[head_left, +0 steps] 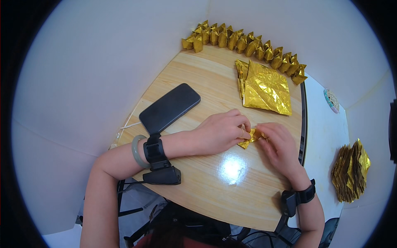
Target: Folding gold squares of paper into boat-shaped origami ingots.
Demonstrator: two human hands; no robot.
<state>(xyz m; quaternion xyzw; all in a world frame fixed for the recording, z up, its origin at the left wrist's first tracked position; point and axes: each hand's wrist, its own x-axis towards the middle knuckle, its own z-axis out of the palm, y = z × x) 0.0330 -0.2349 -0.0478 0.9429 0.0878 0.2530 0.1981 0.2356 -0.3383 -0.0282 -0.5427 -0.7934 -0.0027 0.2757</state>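
Between my hands, just above the wooden table (194, 173), is a small folded piece of gold foil paper (247, 142). My left hand (225, 131) pinches it from the left with curled fingers, and my right hand (279, 144) grips its right end between thumb and fingers. Part of the paper is hidden behind the fingers. Flat gold foil sheets (269, 89) lie in a stack just beyond my hands. Along the table's far edge stands a row of folded gold foil ingots (242, 43).
A black phone (170, 107) with a white cable lies left of my hands. On the white surface at right stand a bundle of folded gold paper (350, 171) and a small round woven item (331, 100). Pale walls enclose the table's left and far sides.
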